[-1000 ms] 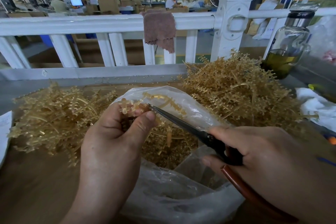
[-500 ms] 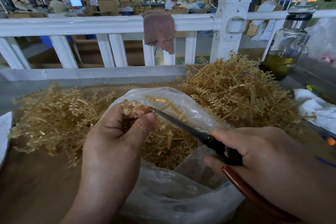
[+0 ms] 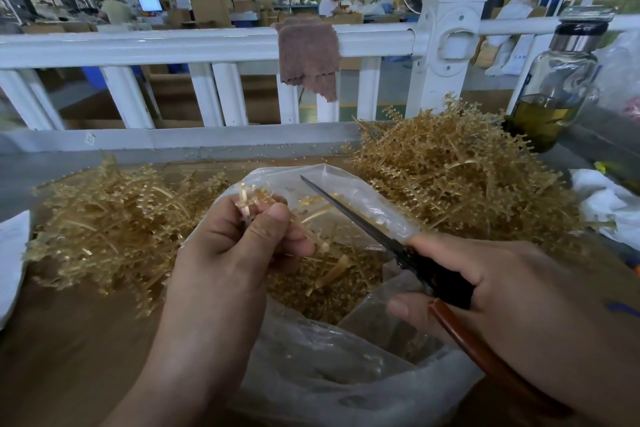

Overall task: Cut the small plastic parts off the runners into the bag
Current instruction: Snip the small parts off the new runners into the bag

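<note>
My left hand (image 3: 235, 246) grips a yellowish plastic runner (image 3: 251, 201) over the open mouth of a clear plastic bag (image 3: 311, 374); the runner's stem sticks out below my fingers. My right hand (image 3: 485, 291) holds scissors (image 3: 363, 225) by their black and brown handles. The blades look closed and point up and left, a little to the right of the runner and apart from it. Cut small parts (image 3: 322, 291) fill the bottom of the bag.
A heap of runners (image 3: 460, 170) lies at the right and another heap (image 3: 104, 218) at the left on the brown table (image 3: 62, 350). A glass bottle (image 3: 557, 87) stands at the far right, a white cloth (image 3: 609, 204) beside it. A white railing (image 3: 173, 45) with a brown rag (image 3: 308, 55) runs behind.
The scissor tip was at the runner by my left thumb; now it has drawn away to the right. My left hand has turned the runner in its grip.
</note>
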